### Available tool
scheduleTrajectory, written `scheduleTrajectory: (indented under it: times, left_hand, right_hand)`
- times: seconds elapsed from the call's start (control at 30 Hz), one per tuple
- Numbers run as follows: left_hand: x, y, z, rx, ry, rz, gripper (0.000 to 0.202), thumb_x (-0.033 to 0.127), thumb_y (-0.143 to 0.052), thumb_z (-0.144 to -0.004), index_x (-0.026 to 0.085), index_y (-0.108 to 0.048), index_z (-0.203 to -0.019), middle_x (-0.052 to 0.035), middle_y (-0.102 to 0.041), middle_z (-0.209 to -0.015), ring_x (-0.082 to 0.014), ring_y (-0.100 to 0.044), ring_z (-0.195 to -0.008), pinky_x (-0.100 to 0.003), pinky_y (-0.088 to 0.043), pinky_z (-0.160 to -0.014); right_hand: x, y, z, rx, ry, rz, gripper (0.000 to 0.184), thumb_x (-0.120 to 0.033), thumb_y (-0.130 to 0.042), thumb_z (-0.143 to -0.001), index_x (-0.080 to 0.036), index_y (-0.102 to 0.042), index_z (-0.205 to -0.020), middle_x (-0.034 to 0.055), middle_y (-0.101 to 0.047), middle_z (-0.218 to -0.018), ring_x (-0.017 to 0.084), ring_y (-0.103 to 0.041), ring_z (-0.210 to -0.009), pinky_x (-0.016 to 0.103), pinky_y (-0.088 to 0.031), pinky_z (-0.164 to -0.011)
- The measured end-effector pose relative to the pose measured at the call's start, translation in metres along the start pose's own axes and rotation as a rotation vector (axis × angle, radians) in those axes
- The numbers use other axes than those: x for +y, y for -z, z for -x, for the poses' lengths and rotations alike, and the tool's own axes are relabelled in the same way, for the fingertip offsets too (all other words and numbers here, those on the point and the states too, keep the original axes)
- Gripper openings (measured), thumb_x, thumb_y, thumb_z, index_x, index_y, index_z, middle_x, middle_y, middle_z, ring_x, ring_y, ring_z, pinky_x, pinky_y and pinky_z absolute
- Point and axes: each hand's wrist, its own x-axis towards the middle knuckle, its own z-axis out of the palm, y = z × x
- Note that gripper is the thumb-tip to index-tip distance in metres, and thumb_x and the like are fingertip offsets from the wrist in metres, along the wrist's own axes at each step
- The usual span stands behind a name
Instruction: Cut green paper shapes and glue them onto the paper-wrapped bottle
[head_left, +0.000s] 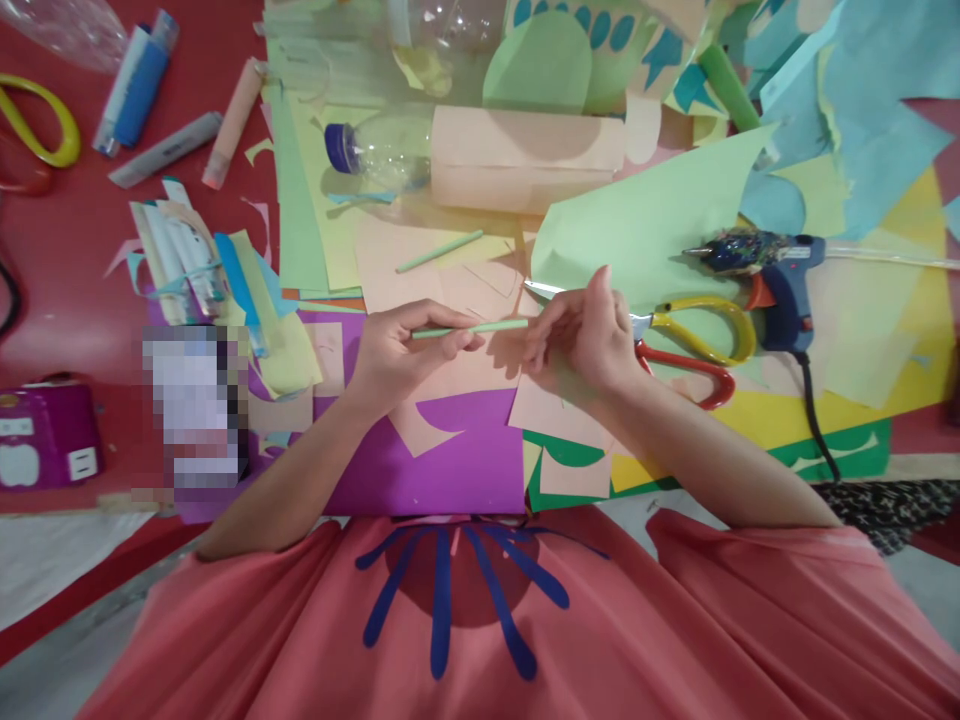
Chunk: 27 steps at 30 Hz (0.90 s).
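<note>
Between the fingers and thumb of my left hand [409,350] is a thin pale-green rolled stick [501,326], perhaps paper, lying nearly level. My right hand [585,330] is by the stick's right end, thumb raised and fingers loosely curled apart, holding nothing that I can see. Scissors [703,330] with yellow and red handles lie partly hidden beneath that hand. A second pale-green stick [439,251] rests on peach paper [390,270] just beyond my hands. Farther back lies a clear plastic bottle [386,150] with a purple cap, wrapped in peach paper.
To the right lies a glue gun [787,280] with its cord trailing toward me. Markers [176,250], glue sticks [146,85] and a blurred-out phone-like object [196,405] are at left. Purple paper [420,470] covers the near edge; green and blue sheets spread behind.
</note>
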Motion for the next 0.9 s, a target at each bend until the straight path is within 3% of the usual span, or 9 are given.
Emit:
scheduleTrajectory:
  times: [0.07, 0.17, 0.23, 0.33, 0.47, 0.63, 0.9]
  left_hand:
    - [0.0, -0.001, 0.001, -0.018, -0.029, -0.066, 0.027, 0.046, -0.079, -0.077, 0.019, -0.076, -0.08, -0.0051, -0.079, -0.079, -0.0175, -0.076, -0.073, -0.024, -0.06, -0.062]
    - [-0.001, -0.004, 0.001, -0.04, -0.095, -0.18, 0.027, 0.047, -0.079, -0.076, 0.021, -0.075, -0.074, -0.0042, -0.079, -0.078, -0.0161, -0.075, -0.073, -0.021, -0.058, -0.063]
    - [-0.002, -0.005, 0.001, -0.056, -0.098, -0.206, 0.031, 0.051, -0.079, -0.076, 0.021, -0.074, -0.073, -0.0041, -0.078, -0.076, -0.0161, -0.075, -0.073, -0.02, -0.057, -0.06]
    - [-0.003, -0.005, 0.001, -0.032, -0.051, -0.185, 0.039, 0.058, -0.079, -0.073, 0.02, -0.073, -0.074, -0.0052, -0.078, -0.077, -0.0169, -0.074, -0.073, -0.021, -0.056, -0.058]
    - [0.0, -0.001, -0.002, 0.003, 0.001, -0.064, 0.034, 0.05, -0.082, -0.072, 0.018, -0.072, -0.076, -0.0048, -0.077, -0.074, -0.0161, -0.075, -0.069, -0.023, -0.06, -0.064]
    - [0.003, 0.007, -0.006, 0.073, 0.012, -0.055, 0.022, 0.035, -0.082, -0.071, 0.018, -0.069, -0.073, -0.0018, -0.074, -0.071, -0.0157, -0.075, -0.069, -0.024, -0.061, -0.065]
    - [-0.003, 0.023, -0.018, 0.136, -0.064, -0.121, 0.029, 0.037, -0.084, -0.068, 0.021, -0.06, -0.07, 0.0028, -0.068, -0.065, -0.0137, -0.072, -0.064, -0.026, -0.059, -0.058]
  right_hand:
    - [0.0, 0.001, 0.002, -0.088, 0.043, 0.036, 0.074, -0.08, -0.035, -0.09, -0.018, -0.073, -0.079, 0.0035, -0.067, -0.061, 0.01, -0.058, -0.043, 0.024, -0.048, -0.041]
    - [-0.001, 0.0, 0.004, -0.181, 0.131, 0.183, 0.041, -0.057, -0.07, -0.085, -0.019, -0.076, -0.1, 0.0021, -0.073, -0.076, 0.012, -0.066, -0.064, 0.024, -0.052, -0.057]
    - [-0.002, -0.002, 0.005, -0.206, 0.157, 0.289, 0.023, -0.04, -0.074, -0.084, -0.019, -0.077, -0.093, 0.003, -0.075, -0.081, 0.012, -0.066, -0.07, 0.023, -0.051, -0.06]
    - [-0.003, -0.004, 0.005, -0.177, 0.161, 0.392, 0.017, -0.029, -0.065, -0.088, -0.018, -0.078, -0.087, 0.0031, -0.076, -0.078, 0.01, -0.062, -0.061, 0.022, -0.046, -0.053]
    - [-0.005, -0.004, 0.003, -0.04, 0.177, 0.402, 0.014, -0.023, -0.063, -0.085, -0.018, -0.076, -0.081, 0.0017, -0.074, -0.074, 0.011, -0.06, -0.06, 0.023, -0.047, -0.054]
    - [-0.004, -0.005, 0.001, 0.023, 0.165, 0.319, 0.008, -0.022, -0.066, -0.082, -0.02, -0.074, -0.079, -0.0003, -0.07, -0.071, 0.01, -0.059, -0.056, 0.023, -0.048, -0.052]
    - [0.002, -0.006, 0.002, 0.092, 0.104, 0.203, 0.01, -0.028, -0.07, -0.081, -0.021, -0.063, -0.081, -0.004, -0.064, -0.067, 0.008, -0.059, -0.054, 0.022, -0.051, -0.051]
